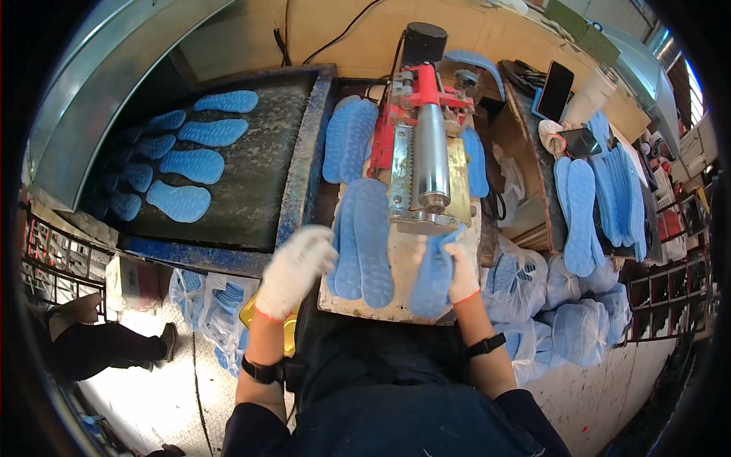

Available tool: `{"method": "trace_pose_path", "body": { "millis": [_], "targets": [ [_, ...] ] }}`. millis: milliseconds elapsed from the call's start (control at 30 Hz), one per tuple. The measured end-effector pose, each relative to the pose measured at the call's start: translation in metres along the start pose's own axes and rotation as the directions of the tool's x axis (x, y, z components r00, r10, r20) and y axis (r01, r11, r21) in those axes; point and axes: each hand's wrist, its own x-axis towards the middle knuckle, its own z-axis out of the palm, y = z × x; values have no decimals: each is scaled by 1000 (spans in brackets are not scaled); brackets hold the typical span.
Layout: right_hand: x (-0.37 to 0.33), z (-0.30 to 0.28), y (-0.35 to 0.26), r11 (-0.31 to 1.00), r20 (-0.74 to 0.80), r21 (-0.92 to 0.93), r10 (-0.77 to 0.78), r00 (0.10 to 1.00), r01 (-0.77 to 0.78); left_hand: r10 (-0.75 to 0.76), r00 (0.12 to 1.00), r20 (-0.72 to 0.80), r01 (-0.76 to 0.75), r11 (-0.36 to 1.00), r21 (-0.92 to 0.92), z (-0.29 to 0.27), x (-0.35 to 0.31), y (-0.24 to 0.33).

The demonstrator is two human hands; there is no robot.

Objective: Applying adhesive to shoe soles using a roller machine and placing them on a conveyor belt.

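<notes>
My right hand [461, 273], in a white glove, grips a blue insole [432, 283] at the front of the roller machine [432, 164]. The insole's far end reaches up to the machine's front edge, and it looks tilted. My left hand [295, 268], also gloved and somewhat blurred, hovers with its fingers stretched out and nothing in them. Just right of it, several blue insoles [375, 251] lie overlapping on the worn worktop [407, 306]. Another stack of insoles [352, 141] rests farther back, left of the machine.
To the left, a blue-framed conveyor [293, 183] carries several separate insoles [179, 199]. A side table [525, 126] at the right holds more insoles [579, 217], a phone [556, 90] and a bottle [592, 95]. Filled plastic bags [579, 331] stand below. Someone's leg [114, 349] shows at the far left.
</notes>
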Motion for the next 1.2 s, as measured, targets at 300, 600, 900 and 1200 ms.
{"method": "trace_pose_path", "body": {
  "millis": [300, 600, 900, 1200],
  "targets": [
    [18, -30, -3, 974, 112, 102, -213, 971, 202, 335, 816, -471, 147, 668, 729, -23, 87, -17],
    [11, -12, 0, 952, 47, 76, -299, 953, 296, 433, 740, -515, 88, 697, 712, -17, 82, -16],
    [-30, 27, -95, 615, 117, -660, -482, 868, 431, 292, 795, -531, 96, 805, 586, -24, 82, -20],
    [-10, 99, -168, -559, 551, -775, -367, 749, 296, 438, 824, -361, -488, 871, -57, 39, 49, 40]
  ]
}}
